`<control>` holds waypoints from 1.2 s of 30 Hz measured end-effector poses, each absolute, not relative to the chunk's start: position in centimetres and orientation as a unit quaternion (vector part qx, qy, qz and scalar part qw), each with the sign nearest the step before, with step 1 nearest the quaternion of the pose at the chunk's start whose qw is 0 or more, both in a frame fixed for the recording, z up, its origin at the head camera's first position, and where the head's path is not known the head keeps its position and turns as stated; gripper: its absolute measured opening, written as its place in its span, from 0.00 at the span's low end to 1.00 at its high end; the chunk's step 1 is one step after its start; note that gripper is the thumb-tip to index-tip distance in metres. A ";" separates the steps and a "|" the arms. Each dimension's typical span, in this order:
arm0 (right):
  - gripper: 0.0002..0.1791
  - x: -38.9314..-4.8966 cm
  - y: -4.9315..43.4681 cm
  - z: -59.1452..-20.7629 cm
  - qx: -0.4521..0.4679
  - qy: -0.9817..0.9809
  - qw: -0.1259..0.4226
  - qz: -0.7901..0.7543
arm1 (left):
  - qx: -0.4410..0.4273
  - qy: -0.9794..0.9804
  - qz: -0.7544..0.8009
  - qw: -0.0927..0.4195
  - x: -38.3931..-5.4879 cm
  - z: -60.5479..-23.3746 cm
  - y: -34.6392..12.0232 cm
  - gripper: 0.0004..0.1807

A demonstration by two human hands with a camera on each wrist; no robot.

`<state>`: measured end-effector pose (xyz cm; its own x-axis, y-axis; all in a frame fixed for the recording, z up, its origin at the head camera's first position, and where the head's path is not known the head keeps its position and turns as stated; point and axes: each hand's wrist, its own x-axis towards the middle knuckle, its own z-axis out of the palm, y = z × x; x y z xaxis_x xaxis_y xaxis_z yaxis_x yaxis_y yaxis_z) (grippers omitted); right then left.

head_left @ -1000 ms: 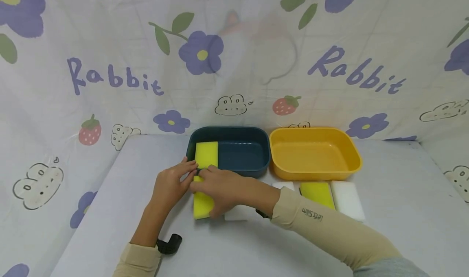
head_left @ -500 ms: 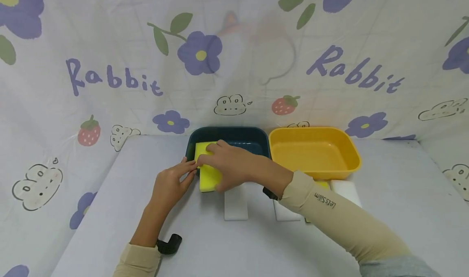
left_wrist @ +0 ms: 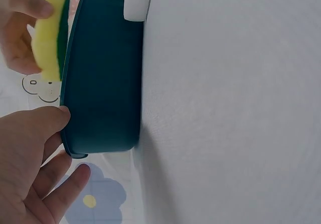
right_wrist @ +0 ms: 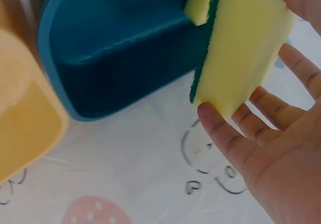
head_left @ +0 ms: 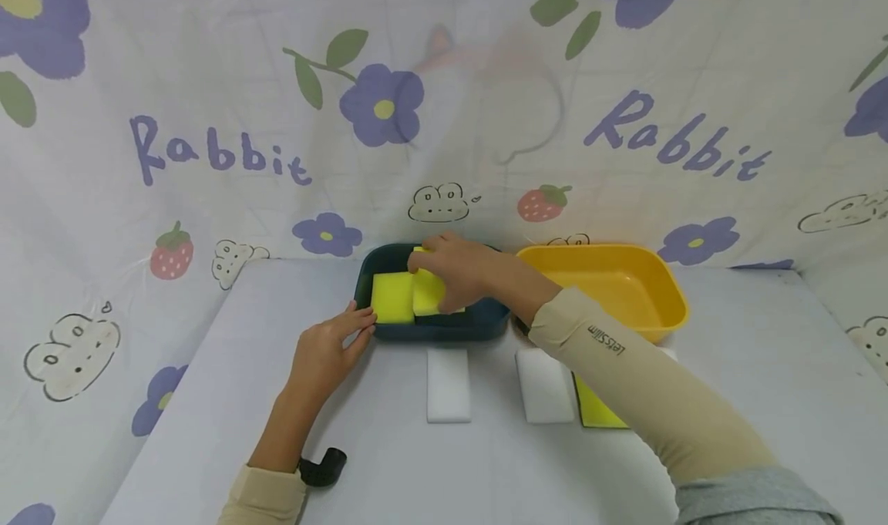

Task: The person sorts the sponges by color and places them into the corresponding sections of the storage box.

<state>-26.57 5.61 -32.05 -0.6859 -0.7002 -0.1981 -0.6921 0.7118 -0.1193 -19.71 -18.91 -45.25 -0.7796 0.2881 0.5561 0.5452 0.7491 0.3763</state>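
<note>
My right hand [head_left: 472, 272] holds a yellow sponge [head_left: 427, 292] with a green scouring layer, over the dark blue bin [head_left: 444, 333]. Thumb and fingers grip the sponge by its edges, as the right wrist view shows with the sponge [right_wrist: 246, 43] above the bin's rim. A second yellow sponge [head_left: 392, 298] lies inside the bin at its left end. At the bin's front left corner, my left hand [head_left: 329, 349] pinches the rim. In the left wrist view its thumb presses the outer wall of the bin [left_wrist: 103, 83] while other fingers sit behind the rim.
Right beside the blue bin stands a yellow bin [head_left: 603, 331]. In front lie a white sponge block [head_left: 448, 386], another white block [head_left: 545, 386] and a yellow sponge [head_left: 598, 405], partly under the right forearm. A patterned cloth [head_left: 444, 124] hangs behind.
My right hand has lifted the yellow sponge off the table in front and carried it up and rightward over the blue bin. The left hand has stayed at the bin's corner.
</note>
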 end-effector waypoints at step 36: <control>0.45 -30.7 6.5 -37.4 -0.227 0.934 0.272 -0.037 | -0.233 -0.899 -0.276 0.247 -19.8 -45.4 -19.0 0.15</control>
<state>-30.66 6.51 -37.39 -0.7486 -0.4452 -0.4914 -0.4047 0.8938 -0.1932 -19.79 -19.04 -45.43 -0.7701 0.2820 0.5722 0.5546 0.7394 0.3819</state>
